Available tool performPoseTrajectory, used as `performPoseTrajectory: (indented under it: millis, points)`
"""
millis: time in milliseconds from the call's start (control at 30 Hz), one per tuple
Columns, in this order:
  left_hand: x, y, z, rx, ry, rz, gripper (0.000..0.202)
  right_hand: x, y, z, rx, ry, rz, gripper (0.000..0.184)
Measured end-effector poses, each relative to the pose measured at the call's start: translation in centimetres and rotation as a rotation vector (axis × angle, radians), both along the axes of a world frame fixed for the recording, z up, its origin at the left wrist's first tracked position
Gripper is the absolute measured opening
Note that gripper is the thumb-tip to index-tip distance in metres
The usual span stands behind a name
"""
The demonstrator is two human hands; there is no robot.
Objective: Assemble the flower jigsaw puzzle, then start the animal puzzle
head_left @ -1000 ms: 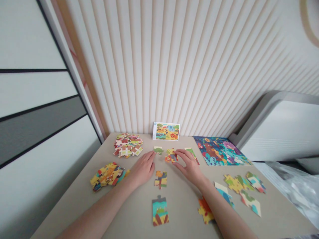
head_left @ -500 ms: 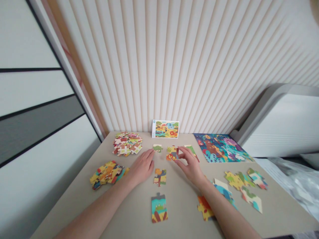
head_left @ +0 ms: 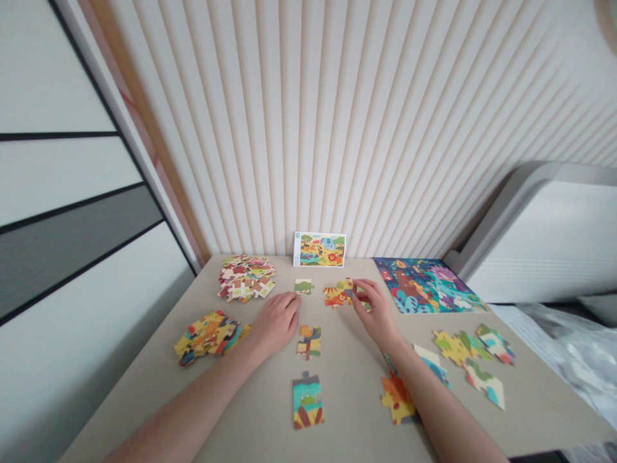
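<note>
My right hand (head_left: 373, 312) has its thumb and fingers pinched at the right edge of a yellow and orange puzzle piece (head_left: 341, 293), which is raised off the tabletop or tilted; I cannot tell which. Behind those fingers, another puzzle piece is mostly covered. My left hand (head_left: 279, 318) lies flat on the table, fingers stretched out, tips at the lower left corner of a green puzzle piece (head_left: 303, 287). Nearer to me lie a giraffe-and-tree piece (head_left: 309, 342) and a piece with a crocodile on blue water (head_left: 307, 402).
A picture card (head_left: 319, 249) leans against the ribbed wall. Two heaps of pieces, a reddish one (head_left: 245, 278) and a yellow one (head_left: 209, 337), lie left. At right are a dark assembled picture (head_left: 431, 286), loose pieces (head_left: 460, 347) and, under my right forearm, an orange piece (head_left: 398, 399).
My right hand has shifted slightly right, and the piece at its fingers has turned to show more of its yellow and orange face. My left hand stays nearly where it was.
</note>
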State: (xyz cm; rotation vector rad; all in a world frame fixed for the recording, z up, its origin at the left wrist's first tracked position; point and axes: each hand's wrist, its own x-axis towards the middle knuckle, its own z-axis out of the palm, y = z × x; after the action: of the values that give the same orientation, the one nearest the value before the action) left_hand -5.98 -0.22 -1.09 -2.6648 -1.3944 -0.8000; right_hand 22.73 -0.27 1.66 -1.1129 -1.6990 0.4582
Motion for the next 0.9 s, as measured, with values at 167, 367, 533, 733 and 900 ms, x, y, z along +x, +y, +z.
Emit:
performPoseTrajectory:
  millis: [167,367,533,733,900]
  points:
    - [-0.1,0.2,-0.3,0.003,-0.021,-0.017,0.035,-0.1,-0.1,-0.2,-0.075,-0.057,-0.017,0.027]
    - [-0.1,0.2,-0.5,-0.004,0.000,-0.003,0.036,-0.1,-0.1,-0.6,-0.103,-0.099,0.000,0.032]
    - [-0.3,0.4,-0.8,-0.002,0.016,-0.010,0.036,-0.1,-0.1,-0.8,-0.128,-0.104,0.009,0.032]
    - [-1.0,1.4,-2.1,0.018,0.035,-0.026,0.035,-1.2,-1.7,1.9,-0.055,-0.094,0.035,0.033]
    - [-1.5,2.3,-3.2,0.030,0.064,-0.042,0.037,-0.9,-6.8,5.7,0.010,-0.187,0.101,0.035]
